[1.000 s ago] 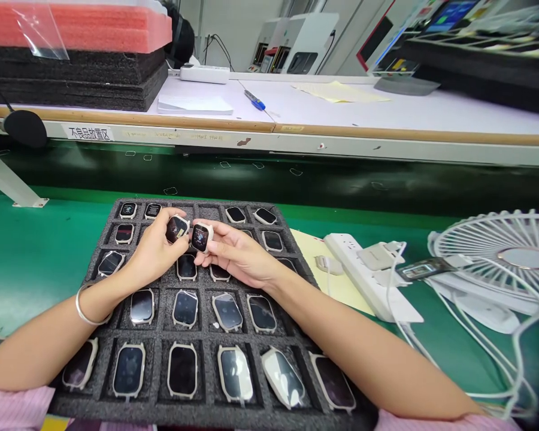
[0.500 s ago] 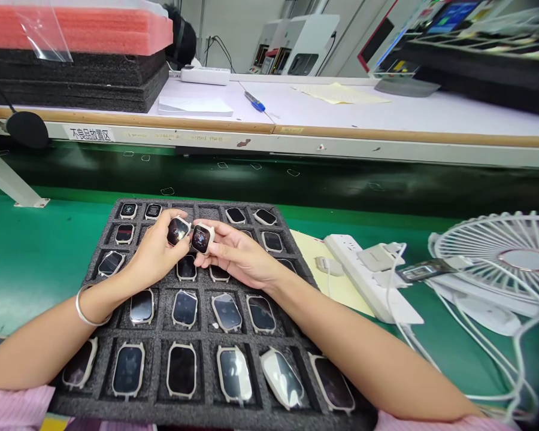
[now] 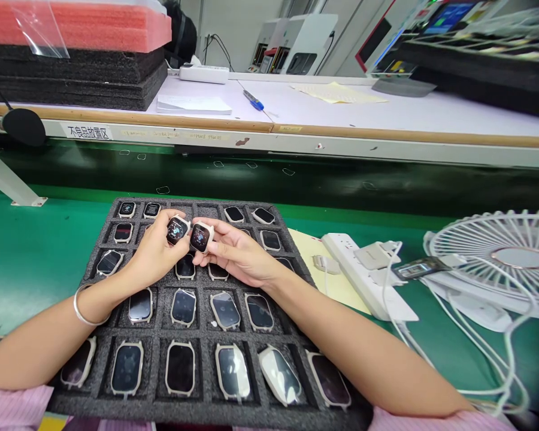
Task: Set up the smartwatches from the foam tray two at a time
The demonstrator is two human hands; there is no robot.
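Observation:
My left hand (image 3: 155, 251) is closed on a smartwatch case (image 3: 178, 230) without a strap; its screen is lit with a watch face. In my right hand (image 3: 238, 254) is a second smartwatch case (image 3: 201, 237), also lit, pinched between thumb and fingers. The two cases are side by side, screens towards me, above the far half of a dark grey foam tray (image 3: 157, 412). Several more watch cases lie in the tray's pockets, such as one with a dark screen (image 3: 180, 368). My hands and forearms hide some pockets.
Right of the tray are a white power strip (image 3: 357, 269) with plugs, a white fan (image 3: 498, 257) and loose cables. A yellow sheet (image 3: 308, 248) lies beside the tray. Behind, a raised shelf (image 3: 341, 124) carries foam stacks (image 3: 72, 72), paper and a blue pen (image 3: 254, 100).
The screen of the watch in my left hand was dark and is now lit. Both hands keep their grip and place; the view has shifted slightly.

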